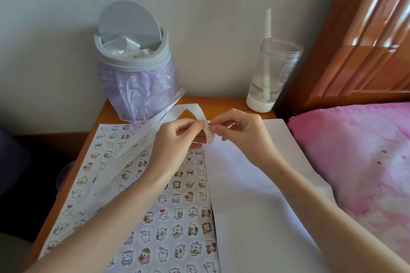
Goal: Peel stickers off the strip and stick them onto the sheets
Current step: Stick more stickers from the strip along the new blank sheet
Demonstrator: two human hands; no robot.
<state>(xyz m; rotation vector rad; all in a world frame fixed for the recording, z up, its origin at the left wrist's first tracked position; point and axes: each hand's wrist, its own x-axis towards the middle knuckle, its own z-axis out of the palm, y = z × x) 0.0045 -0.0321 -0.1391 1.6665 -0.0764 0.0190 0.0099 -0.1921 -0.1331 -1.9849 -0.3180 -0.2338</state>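
Between my two hands, held up just above the far edge of the sheets, the thin white paper strip [195,113] arches in a loop and trails off to my left. My left hand [177,137] pinches it at the bend. The fingers [216,125] of my right hand [239,126] are curled in a pinch at the small round bear sticker [209,130] that sits on that bend. I cannot tell whether its edge is lifted yet.

I judge the strip to be almost weightless, limp and slick on its face, so it will flop and twist unless I grip it close to the sticker. The sticker itself looks flimsy and easily creased, and is best taken by its very rim with a nail, touching little of the glue.

Below lie the white sheet crowded with rows of bear stickers [177,217] and, touching its right edge, the plain white sheet [255,184], both flat on the orange wooden worktop [106,117]. Behind stand a grey swing-lid bin with a purple bag [133,62] and a clear plastic cup with a straw [273,73]; pink bedding [355,162] lies to my right.
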